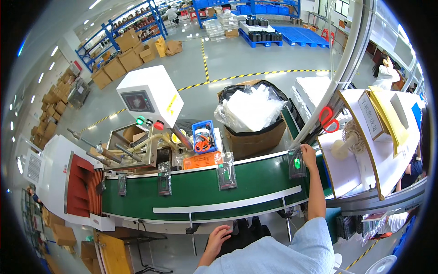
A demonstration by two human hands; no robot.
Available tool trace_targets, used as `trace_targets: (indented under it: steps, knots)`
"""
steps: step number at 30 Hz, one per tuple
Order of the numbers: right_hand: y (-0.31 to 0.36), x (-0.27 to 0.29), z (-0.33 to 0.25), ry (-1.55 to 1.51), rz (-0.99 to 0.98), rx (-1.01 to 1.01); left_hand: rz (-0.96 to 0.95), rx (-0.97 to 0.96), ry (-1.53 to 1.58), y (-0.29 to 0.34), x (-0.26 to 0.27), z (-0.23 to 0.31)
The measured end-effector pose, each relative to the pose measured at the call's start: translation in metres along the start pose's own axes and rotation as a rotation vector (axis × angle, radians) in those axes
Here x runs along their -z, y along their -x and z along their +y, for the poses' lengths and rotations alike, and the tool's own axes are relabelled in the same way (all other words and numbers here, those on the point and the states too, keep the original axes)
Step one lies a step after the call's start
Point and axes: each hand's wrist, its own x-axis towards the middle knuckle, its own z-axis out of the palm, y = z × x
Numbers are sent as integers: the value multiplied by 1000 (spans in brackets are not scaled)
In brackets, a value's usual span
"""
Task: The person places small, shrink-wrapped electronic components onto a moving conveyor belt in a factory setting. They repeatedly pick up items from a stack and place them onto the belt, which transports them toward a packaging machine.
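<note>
My right hand [309, 156] reaches over the green conveyor belt [262, 176] at its right part. Its fingers are closed at the upper corner of a clear plastic bag [297, 170] holding a dark flat item with a bright green patch. Three similar bagged dark items lie spaced out along the belt to the left, the nearest being a clear bag [226, 177] near the middle. My left hand [218, 239] hovers in front of the belt near my lap, fingers apart and slightly bent, holding nothing.
A white guide rail [228, 201] runs along the belt's near side. At its left end stands a machine with red curtain strips [84, 185]. Behind the belt are a white control box [149, 98], a blue bin [204, 137] and a carton of plastic waste [255, 139]. A small fan [349, 140] stands right.
</note>
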Motion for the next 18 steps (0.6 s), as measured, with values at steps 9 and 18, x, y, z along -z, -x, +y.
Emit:
trace_targets:
  steps: [9,18]
  knots:
    - [9,-135,36,86,42,-205,76,17,84,9,-8,-5]
    - [45,-175,-43,71,185,-227,89,-5,184,25,-5,-14]
